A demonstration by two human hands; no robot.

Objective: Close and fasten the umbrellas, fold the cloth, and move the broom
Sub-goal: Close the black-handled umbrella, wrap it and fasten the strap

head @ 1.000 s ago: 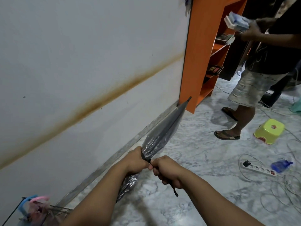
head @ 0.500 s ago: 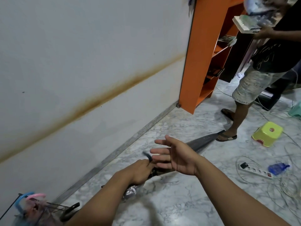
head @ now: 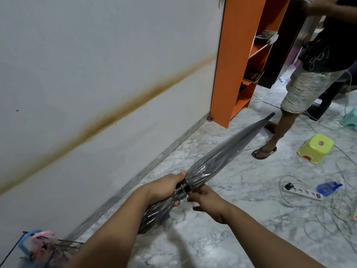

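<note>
Clear umbrella [head: 222, 155] closed; left hand [head: 164, 187] grips it, right hand [head: 207, 198] pinches strap [head: 184, 187], prob mid-fastening. Cloth, broom not seen; 2nd umbrella [head: 41, 246] looks undone.

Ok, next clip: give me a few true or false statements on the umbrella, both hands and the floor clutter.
1. The left hand grips the folded umbrella. True.
2. The umbrella is fully open. False: its canopy is gathered shut, with a black strap round it.
3. The right hand is at the strap. True.
4. The green stool stands on the orange shelf. False: it lies on the floor.
5. The umbrella's tip points at the camera. False: it points away, toward the standing person's foot.
</note>
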